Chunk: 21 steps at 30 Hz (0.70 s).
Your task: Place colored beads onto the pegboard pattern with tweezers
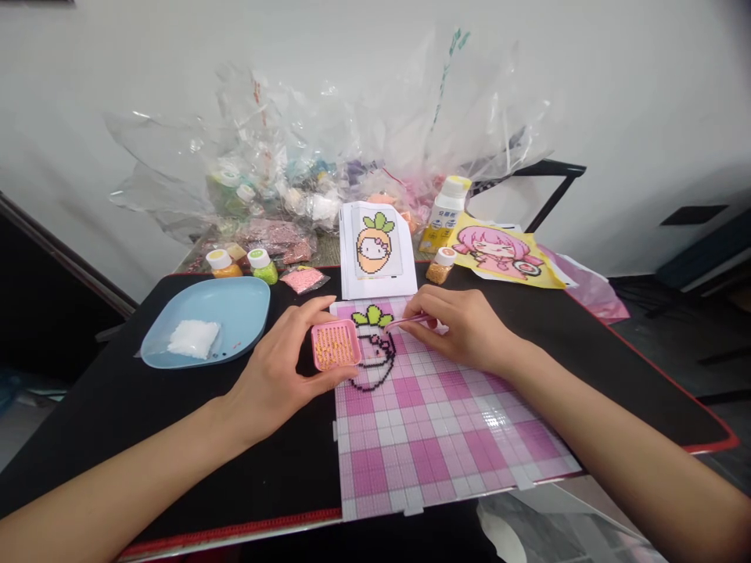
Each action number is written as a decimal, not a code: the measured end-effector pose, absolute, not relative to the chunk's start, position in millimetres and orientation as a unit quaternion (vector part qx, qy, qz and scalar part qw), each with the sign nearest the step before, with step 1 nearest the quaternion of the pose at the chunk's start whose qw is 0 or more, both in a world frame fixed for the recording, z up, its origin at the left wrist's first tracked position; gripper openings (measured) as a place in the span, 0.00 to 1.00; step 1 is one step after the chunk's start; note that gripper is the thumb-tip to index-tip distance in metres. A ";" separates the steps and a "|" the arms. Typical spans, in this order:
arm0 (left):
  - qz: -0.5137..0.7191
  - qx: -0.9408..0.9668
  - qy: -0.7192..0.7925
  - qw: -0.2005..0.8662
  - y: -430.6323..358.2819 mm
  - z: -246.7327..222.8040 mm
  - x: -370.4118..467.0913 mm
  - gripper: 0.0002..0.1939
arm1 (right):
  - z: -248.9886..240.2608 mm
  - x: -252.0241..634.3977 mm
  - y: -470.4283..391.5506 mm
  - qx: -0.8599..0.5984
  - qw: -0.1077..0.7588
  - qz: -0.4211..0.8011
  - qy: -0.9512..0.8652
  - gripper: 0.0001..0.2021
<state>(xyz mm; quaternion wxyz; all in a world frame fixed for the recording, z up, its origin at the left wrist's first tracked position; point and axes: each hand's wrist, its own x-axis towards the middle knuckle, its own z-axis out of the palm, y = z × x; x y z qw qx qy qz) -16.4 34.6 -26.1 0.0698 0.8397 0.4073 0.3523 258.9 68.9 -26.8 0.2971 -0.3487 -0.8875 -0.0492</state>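
Note:
My left hand [282,360] grips a small pink bead tray [336,346] by its edges, thumb below and fingers above. Yellow-orange beads lie in the tray's ridges. My right hand [461,324] pinches a thin pink pen-like tool [411,319], whose tip is over the bead picture [373,367] on the pegboard [434,438]. That picture has a black outline and green leaves at the top. The tray overlaps the left side of the outline and hides part of it. Whether a bead is at the tool's tip is too small to tell.
Behind the pegboard stands a printed pattern card [375,250]. A blue plate [164,317] with a bag of white beads [195,338] lies left. Bead jars [263,267], a brown-bead jar [440,267], a yellow-and-white bottle [449,213] and clear plastic bags [328,133] stand behind.

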 end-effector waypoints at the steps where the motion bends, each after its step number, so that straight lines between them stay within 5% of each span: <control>1: 0.352 0.840 0.406 0.070 34.7 -26.4 -16.5 0.37 | -27.2 258.3 69.1 -0.349 0.296 -0.056 -0.887 0.10; 21: 0.358 0.843 0.397 0.063 34.7 -27.1 -17.3 0.36 | -25.8 260.0 68.9 -0.346 0.301 -0.084 -0.885 0.09</control>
